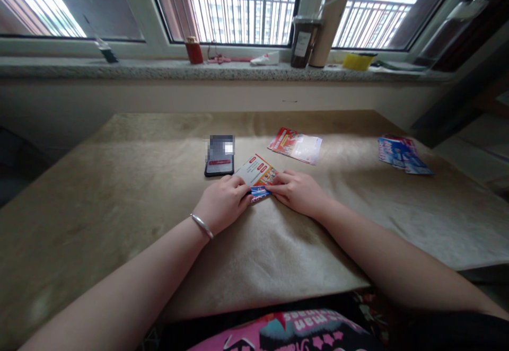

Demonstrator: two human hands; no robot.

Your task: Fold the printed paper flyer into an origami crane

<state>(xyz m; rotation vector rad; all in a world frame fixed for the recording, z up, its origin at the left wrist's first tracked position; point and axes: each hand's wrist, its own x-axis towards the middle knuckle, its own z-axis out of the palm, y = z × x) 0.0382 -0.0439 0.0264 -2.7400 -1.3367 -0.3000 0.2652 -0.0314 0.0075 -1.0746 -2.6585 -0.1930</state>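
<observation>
A printed paper leaflet (254,170), pale with red labels and an orange patterned edge, lies on the table between my hands. Its near edge is turned up into a narrow blue-and-white strip (260,193). My left hand (223,201), with a silver bangle at the wrist, is closed on the strip's left end. From the other side, my right hand (296,192) grips the leaflet's right end, its fingertips pressed along the fold. Both thumbs are partly hidden.
A phone (220,156) lies just beyond my left hand. Red-and-white leaflets (296,146) rest farther back, and several blue folded leaflets (402,155) are at the right. A cloth-like cover drapes the table (119,181). Jars and other small items stand on the windowsill (151,69).
</observation>
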